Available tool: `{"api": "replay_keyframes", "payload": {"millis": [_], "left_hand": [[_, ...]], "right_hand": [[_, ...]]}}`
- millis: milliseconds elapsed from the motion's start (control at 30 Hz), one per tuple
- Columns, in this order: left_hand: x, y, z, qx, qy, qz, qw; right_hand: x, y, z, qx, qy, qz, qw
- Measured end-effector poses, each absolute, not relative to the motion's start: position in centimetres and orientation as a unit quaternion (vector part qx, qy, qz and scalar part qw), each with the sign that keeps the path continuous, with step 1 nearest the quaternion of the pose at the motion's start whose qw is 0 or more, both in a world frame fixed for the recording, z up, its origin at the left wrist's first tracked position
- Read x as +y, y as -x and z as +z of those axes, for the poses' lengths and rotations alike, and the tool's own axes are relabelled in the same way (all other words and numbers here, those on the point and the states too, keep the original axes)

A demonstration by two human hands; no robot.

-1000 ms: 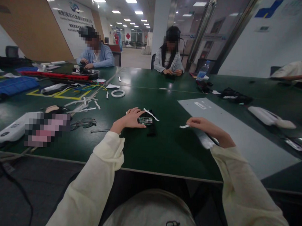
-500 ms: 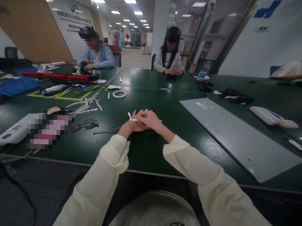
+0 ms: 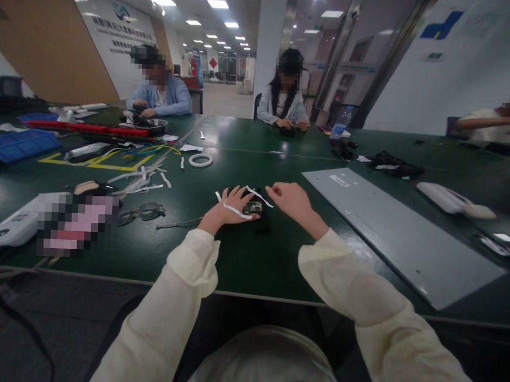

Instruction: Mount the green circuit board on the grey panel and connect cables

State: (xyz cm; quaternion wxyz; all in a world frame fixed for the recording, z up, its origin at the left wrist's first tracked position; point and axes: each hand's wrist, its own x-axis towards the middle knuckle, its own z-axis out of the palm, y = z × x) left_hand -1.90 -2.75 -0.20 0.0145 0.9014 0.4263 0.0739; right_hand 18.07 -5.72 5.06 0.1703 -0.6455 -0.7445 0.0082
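My left hand is low over the table, back up, with its fingers stretched and spread. Narrow white tape strips cling to it, one across its back toward the thumb. Another white strip reaches from its fingertips to the right. Between thumb and forefinger shows a small device with an exposed circuit board; whether the hand grips it I cannot tell. Apart from it, to the right, my right hand has its fingers curled, thumb and forefinger close together. Whatever may be in that pinch is too small to see.
A roll of white tape and loose strips lie ahead on the left. Eyeglasses and a white power strip are left. A large grey panel lies right. People sit across the table.
My right hand has come off my left hand and moved to the right. The spread left fingers, the tape strips and the small circuit board are now uncovered.
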Motion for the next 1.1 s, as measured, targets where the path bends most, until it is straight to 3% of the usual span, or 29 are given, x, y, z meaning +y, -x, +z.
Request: {"api": "replay_keyframes", "payload": {"millis": [200, 333, 1100], "left_hand": [[-2.1, 2.5, -0.1, 0.438, -0.897, 0.056, 0.028], [-1.5, 2.9, 0.2, 0.437, -0.897, 0.044, 0.046], [-2.2, 2.3, 1.0, 0.434, -0.892, 0.126, 0.022]], "right_hand": [[-2.7, -29.6, 1.5, -0.651, 0.728, -0.088, 0.2], [-2.5, -33.9, -2.1, -0.651, 0.734, -0.071, 0.179], [-2.6, -33.4, -2.6, -0.68, 0.696, -0.002, 0.23]]}}
